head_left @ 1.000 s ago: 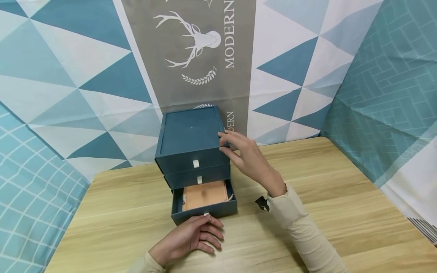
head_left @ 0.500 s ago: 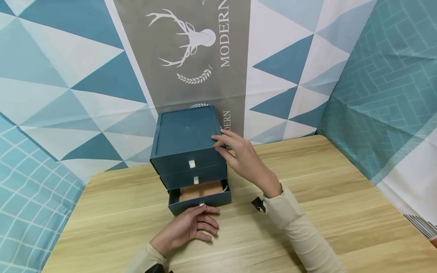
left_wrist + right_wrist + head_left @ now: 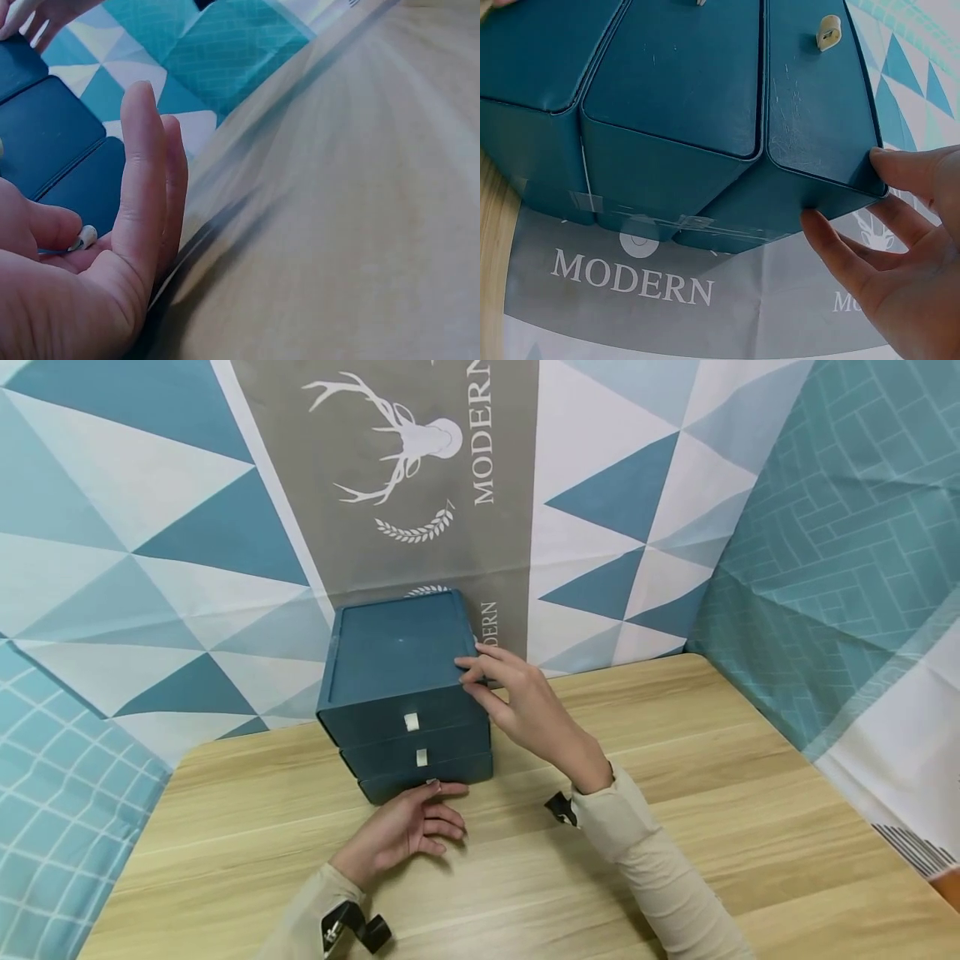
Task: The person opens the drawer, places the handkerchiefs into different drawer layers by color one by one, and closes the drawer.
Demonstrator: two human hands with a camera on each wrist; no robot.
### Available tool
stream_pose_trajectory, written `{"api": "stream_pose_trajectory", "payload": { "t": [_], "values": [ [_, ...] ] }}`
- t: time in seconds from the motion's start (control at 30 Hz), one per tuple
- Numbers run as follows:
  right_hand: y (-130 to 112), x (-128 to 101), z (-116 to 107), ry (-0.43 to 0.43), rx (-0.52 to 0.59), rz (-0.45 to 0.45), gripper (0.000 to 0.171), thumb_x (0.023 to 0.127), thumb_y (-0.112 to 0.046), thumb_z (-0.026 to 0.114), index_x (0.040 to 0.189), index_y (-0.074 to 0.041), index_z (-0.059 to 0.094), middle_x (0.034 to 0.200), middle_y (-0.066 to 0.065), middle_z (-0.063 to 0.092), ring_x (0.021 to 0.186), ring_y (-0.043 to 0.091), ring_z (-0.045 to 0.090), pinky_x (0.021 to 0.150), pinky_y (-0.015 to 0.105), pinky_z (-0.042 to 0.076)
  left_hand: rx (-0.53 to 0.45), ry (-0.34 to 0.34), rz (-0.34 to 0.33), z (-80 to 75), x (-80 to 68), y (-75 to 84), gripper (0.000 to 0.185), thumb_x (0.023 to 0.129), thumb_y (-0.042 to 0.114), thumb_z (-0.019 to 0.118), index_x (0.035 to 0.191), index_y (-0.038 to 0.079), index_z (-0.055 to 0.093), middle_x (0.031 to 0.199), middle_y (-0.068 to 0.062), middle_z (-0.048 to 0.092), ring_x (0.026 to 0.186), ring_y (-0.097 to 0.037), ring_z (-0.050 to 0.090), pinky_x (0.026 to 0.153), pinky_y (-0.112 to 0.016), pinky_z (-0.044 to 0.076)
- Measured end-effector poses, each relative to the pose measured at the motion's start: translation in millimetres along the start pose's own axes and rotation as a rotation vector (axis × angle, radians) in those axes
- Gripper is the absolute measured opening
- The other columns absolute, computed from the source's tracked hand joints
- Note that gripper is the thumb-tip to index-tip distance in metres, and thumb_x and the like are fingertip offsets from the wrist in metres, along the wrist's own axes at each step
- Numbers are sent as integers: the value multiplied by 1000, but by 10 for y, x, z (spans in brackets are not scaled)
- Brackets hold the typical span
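A dark blue desktop drawer box (image 3: 393,647) with three stacked drawers stands against the patterned backdrop. Its bottom drawer (image 3: 461,769) sits flush with the ones above, its contents out of sight. My left hand (image 3: 401,831) is low at the front, pinching the bottom drawer's pale pull tab (image 3: 88,237) between thumb and index finger while the other fingers extend. At the upper right front corner, my right hand (image 3: 528,706) holds the box, thumb on the front face and fingers on the top and side, as the right wrist view (image 3: 900,232) shows.
The box rests near the back edge of a wood-grain table (image 3: 675,793). Patterned cloth (image 3: 600,527) hangs directly behind it and on both sides. Black camera mounts (image 3: 356,927) sit at the wrists. Clear tape (image 3: 694,223) crosses the box's side.
The bottom drawer, earlier pulled out with a tan notebook-like item inside, has slid fully in, the left hand moving inward with it. The right hand has kept its hold on the corner.
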State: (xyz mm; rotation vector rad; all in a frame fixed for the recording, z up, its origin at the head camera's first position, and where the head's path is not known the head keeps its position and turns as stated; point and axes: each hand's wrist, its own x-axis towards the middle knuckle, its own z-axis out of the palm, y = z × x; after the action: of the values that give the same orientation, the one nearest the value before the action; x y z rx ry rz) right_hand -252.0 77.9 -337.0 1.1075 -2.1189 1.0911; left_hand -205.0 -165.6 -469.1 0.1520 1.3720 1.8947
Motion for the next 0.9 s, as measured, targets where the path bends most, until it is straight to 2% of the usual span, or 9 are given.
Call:
{"api": "stream_pose_trajectory", "payload": {
  "t": [0.3,0.37,0.47,0.57,0.67,0.77,0.83,0.9],
  "values": [
    [-34,7,28,-10,15,6,7,95,-2,66,97,-8,69,128,10,66,137,31,47,106,37,46,-16,29,-14,-3,-37,-23,60,111,40,28,155,-1,25,104,-8,71,93,-20,71,72,-32,60],
    [-28,6,32,-12,16,7,6,96,-3,65,98,-8,69,128,10,66,137,31,46,105,36,47,39,65,-23,21,-49,-23,62,110,42,31,152,-3,30,102,-9,72,91,-21,71,70,-34,60],
    [-3,10,50,-14,20,8,7,96,-3,65,99,-7,69,128,9,66,137,30,46,103,37,48,177,151,-39,80,-86,-5,59,108,42,37,143,-5,43,99,-12,73,85,-22,72,65,-36,60],
    [40,7,65,-18,6,-3,9,97,-4,65,104,-7,70,131,9,65,138,29,45,105,37,47,372,258,-7,178,-158,6,51,107,38,43,129,-7,55,92,-14,72,75,-23,72,58,-36,60],
    [83,-7,58,-2,-35,-40,16,97,-3,63,111,-6,70,134,9,62,137,27,47,108,36,43,652,374,100,279,-255,5,42,107,32,46,117,-6,62,82,-13,70,66,-22,70,53,-32,57],
    [101,-64,-21,49,-88,-87,20,97,-2,63,115,-4,70,133,11,62,133,27,50,110,36,42,1060,552,262,357,-338,-26,32,104,29,55,112,0,66,77,-4,68,61,-15,65,52,-29,53],
    [106,-169,-118,68,-116,-108,22,95,0,64,117,-4,69,132,12,63,131,29,51,110,39,41,1344,674,380,368,-394,-64,30,100,28,62,114,3,68,83,-4,69,68,-16,66,57,-31,54],
    [124,-346,-232,52,-155,-111,26,94,0,65,120,-4,68,132,12,63,130,30,51,109,40,42,1575,768,478,349,-471,-111,35,96,31,68,118,4,67,95,-6,70,82,-20,67,67,-37,56]
  ]
}}
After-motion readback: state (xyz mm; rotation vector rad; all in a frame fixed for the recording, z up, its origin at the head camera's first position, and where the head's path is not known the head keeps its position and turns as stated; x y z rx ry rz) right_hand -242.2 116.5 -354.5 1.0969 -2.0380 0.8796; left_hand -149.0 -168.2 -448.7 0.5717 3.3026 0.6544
